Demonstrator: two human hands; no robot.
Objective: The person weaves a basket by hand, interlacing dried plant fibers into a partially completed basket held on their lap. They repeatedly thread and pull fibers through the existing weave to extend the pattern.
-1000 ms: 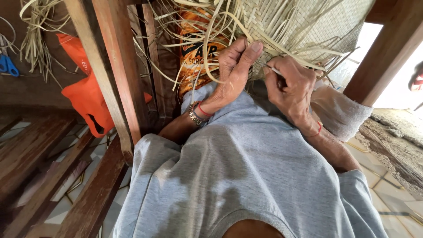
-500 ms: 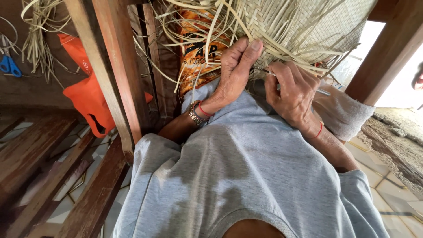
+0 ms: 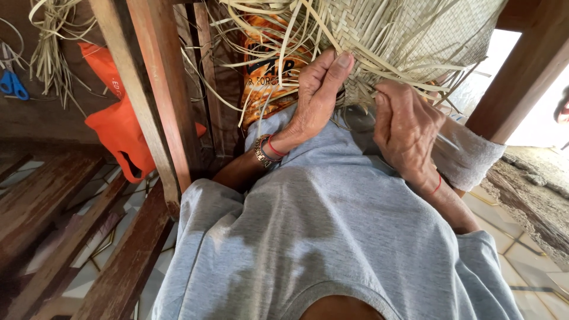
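A pale woven straw mat (image 3: 409, 35) with loose strips hanging from its edge fills the top of the head view, above my grey-clad lap (image 3: 332, 237). My left hand (image 3: 317, 98), with a bracelet and a red thread at the wrist, presses its fingers against the mat's lower edge. My right hand (image 3: 406, 127), red thread on the wrist, is curled closed on loose straw strips (image 3: 427, 89) at the edge just to the right. The fingertips of both hands are partly hidden among the strips.
Brown wooden posts (image 3: 154, 101) slant down on the left, and another post (image 3: 527, 71) stands at the right. An orange bag (image 3: 121, 136) hangs behind the left posts, blue scissors (image 3: 12, 86) farther left. Wooden slats (image 3: 53, 225) and tiled floor (image 3: 533, 261) lie below.
My right hand has moved up from holding one thin strip and closed onto the strips at the mat's edge. My left hand shifted slightly, still against the mat.
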